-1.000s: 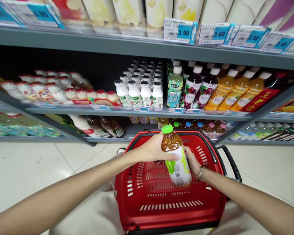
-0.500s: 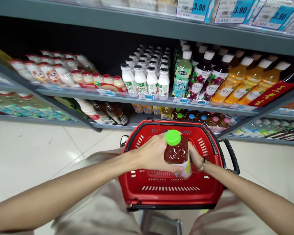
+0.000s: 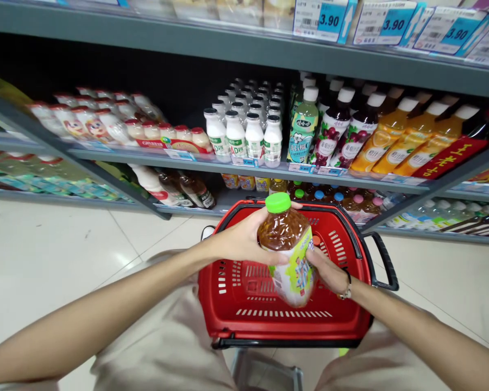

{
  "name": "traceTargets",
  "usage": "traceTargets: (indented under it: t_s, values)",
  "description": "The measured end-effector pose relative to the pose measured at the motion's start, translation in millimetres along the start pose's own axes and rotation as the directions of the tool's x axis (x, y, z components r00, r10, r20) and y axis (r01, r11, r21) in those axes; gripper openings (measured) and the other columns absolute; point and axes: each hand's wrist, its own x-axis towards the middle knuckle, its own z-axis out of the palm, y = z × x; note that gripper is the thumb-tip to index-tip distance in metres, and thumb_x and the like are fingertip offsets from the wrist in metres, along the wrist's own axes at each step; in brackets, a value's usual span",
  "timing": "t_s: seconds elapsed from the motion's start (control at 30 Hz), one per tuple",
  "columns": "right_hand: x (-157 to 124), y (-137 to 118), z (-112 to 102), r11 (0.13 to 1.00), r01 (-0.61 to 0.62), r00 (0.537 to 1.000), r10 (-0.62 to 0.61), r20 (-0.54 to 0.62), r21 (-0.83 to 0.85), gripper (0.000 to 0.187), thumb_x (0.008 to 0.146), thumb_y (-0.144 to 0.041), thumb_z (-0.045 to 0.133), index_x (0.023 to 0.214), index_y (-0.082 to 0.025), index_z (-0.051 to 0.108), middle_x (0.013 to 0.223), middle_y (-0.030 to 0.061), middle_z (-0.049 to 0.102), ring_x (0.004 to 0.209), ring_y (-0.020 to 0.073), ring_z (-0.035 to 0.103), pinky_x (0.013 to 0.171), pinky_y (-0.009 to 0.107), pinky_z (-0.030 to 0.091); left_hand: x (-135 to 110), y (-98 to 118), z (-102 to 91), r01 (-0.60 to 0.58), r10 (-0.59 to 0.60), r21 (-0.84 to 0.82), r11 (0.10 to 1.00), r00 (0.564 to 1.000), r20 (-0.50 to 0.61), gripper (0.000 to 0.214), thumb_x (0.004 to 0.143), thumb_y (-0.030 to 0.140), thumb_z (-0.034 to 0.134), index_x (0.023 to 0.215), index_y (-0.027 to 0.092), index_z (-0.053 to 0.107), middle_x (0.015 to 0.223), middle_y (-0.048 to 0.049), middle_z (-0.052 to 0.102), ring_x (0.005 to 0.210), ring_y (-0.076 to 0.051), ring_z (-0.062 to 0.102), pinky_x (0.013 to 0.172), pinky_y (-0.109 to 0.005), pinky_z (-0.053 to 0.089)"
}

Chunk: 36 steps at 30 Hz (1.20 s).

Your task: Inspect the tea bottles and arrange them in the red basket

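Head view, with the bottle as the middle of the clock: a person holds a green-capped bottle (image 3: pixel 291 260) of brown drink in both hands above a red shopping basket (image 3: pixel 269 327). The left hand (image 3: pixel 246 239), at nine o'clock, is curved round the bottle's upper part, thumb across the near side. The right hand (image 3: pixel 328 270) grips the label's edge at four o'clock with its thumb; its other fingers are mostly hidden, and a bracelet (image 3: pixel 344 288) circles the wrist. The cap points toward eleven, the base toward five.

The basket's slotted floor and walls show around the bottle, and its black handle (image 3: pixel 387 260) juts out at three. Pale, glossy floor tiles (image 3: pixel 65 244) spread out at nine and three, crossed by thin joints, with light glaring off those to the left. Beige trousers (image 3: pixel 158 331) flank the basket at eight and four.

Grey store shelving (image 3: pixel 179 41) spans the far side. Its middle shelf bears red-capped small bottles (image 3: pixel 89 122) at ten, black-capped white bottles (image 3: pixel 244 136) at eleven, a green drink bottle (image 3: pixel 303 127) at twelve and orange juice bottles (image 3: pixel 395 138) between one and two. Price tags (image 3: pixel 320 20) line the board above, from twelve to one.
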Motion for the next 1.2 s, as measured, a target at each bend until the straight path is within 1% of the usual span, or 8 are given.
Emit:
traceTargets:
  t_s: [0.13, 0.27, 0.4, 0.57, 0.63, 0.73, 1.03, 1.2]
  values:
    - [-4.6, 1.4, 9.7, 0.998, 0.05, 0.984, -0.055, -0.169, -0.036, 0.073, 0.068, -0.069, 0.092, 0.118, -0.021, 0.068, 0.113, 0.01, 0.078, 0.103, 0.0301, 0.075, 0.095, 0.046, 0.062, 0.8, -3.2, -1.1, -0.004, 0.003, -0.019, 1.0, 0.999, -0.032, 0.093, 0.075, 0.018, 0.088, 0.155, 0.021, 0.04, 0.147, -0.0174, 0.063, 0.129, -0.03, 0.069, 0.108, -0.042, 0.058]
    - [-6.5, 4.7, 19.9, 0.993, 0.088, 0.963, -0.106, -0.25, -0.084, 0.071, 0.066, -0.053, 0.097, 0.121, -0.024, 0.063, 0.119, 0.0073, 0.076, 0.107, 0.027, 0.073, 0.094, 0.041, 0.062, -0.1, -4.4, 0.2, -0.037, 0.046, 0.154, 0.987, 0.998, -0.051, 0.077, 0.073, 0.019, 0.086, 0.143, 0.018, 0.054, 0.137, -0.0145, 0.069, 0.121, -0.028, 0.072, 0.106, -0.043, 0.059]
    - [-6.4, 6.7, 23.5, 0.985, 0.121, 0.959, -0.149, -0.241, -0.126, 0.068, 0.068, -0.05, 0.096, 0.121, -0.024, 0.063, 0.122, 0.0066, 0.074, 0.112, 0.0267, 0.071, 0.1, 0.043, 0.06, -2.2, -2.8, -1.5, -0.1, 0.116, 0.294, 0.951, 0.992, -0.039, 0.069, 0.071, 0.02, 0.083, 0.136, 0.016, 0.059, 0.128, -0.0121, 0.073, 0.114, -0.027, 0.073, 0.106, -0.042, 0.058]
    - [-6.3, 8.8, 24.2, 0.974, 0.157, 0.953, -0.193, -0.235, -0.166, 0.067, 0.068, -0.043, 0.098, 0.121, -0.025, 0.061, 0.124, 0.0052, 0.072, 0.113, 0.0249, 0.07, 0.103, 0.041, 0.058, -4.6, 1.7, -1.9, -0.116, 0.121, 0.324, 0.939, 0.993, 0.005, 0.067, 0.069, 0.021, 0.082, 0.132, 0.016, 0.06, 0.117, -0.0087, 0.077, 0.106, -0.025, 0.075, 0.103, -0.039, 0.059]
    - [-6.3, 10.0, 23.6, 0.969, 0.167, 0.953, -0.206, -0.223, -0.18, 0.066, 0.069, -0.042, 0.097, 0.121, -0.025, 0.062, 0.124, 0.0054, 0.072, 0.114, 0.0249, 0.069, 0.104, 0.041, 0.057, -5.3, 2.5, -0.9, -0.124, 0.132, 0.35, 0.929, 0.991, -0.001, 0.063, 0.069, 0.021, 0.081, 0.129, 0.016, 0.061, 0.114, -0.0083, 0.078, 0.108, -0.026, 0.075, 0.102, -0.038, 0.059]
    - [-6.2, 12.3, 22.2, 0.969, 0.172, 0.956, -0.207, -0.208, -0.177, 0.067, 0.07, -0.041, 0.097, 0.123, -0.024, 0.061, 0.124, 0.0056, 0.072, 0.114, 0.0251, 0.069, 0.104, 0.041, 0.057, -5.8, 1.9, 0.5, -0.14, 0.156, 0.394, 0.908, 0.988, -0.009, 0.061, 0.069, 0.022, 0.081, 0.126, 0.016, 0.063, 0.114, -0.008, 0.078, 0.113, -0.028, 0.074, 0.101, -0.038, 0.059]
    - [-5.6, 18.9, 17.2, 0.969, 0.19, 0.958, -0.219, -0.187, -0.158, 0.068, 0.071, -0.041, 0.097, 0.126, -0.025, 0.061, 0.127, 0.0054, 0.071, 0.117, 0.025, 0.069, 0.106, 0.04, 0.057, -3.5, -3.3, 1.0, -0.161, 0.181, 0.425, 0.891, 0.983, -0.006, 0.065, 0.067, 0.024, 0.081, 0.129, 0.017, 0.062, 0.118, -0.0084, 0.078, 0.109, -0.027, 0.075, 0.102, -0.04, 0.059]
    - [-6.6, 18.6, 17.2, 0.981, 0.159, 0.966, -0.177, -0.188, -0.107, 0.066, 0.072, -0.043, 0.097, 0.125, -0.027, 0.061, 0.123, 0.0036, 0.074, 0.112, 0.0243, 0.071, 0.098, 0.039, 0.061, -4.2, -5.4, 1.6, -0.132, 0.154, 0.411, 0.902, 0.988, -0.02, 0.063, 0.07, 0.022, 0.081, 0.13, 0.016, 0.062, 0.121, -0.0098, 0.077, 0.108, -0.025, 0.075, 0.102, -0.039, 0.059]
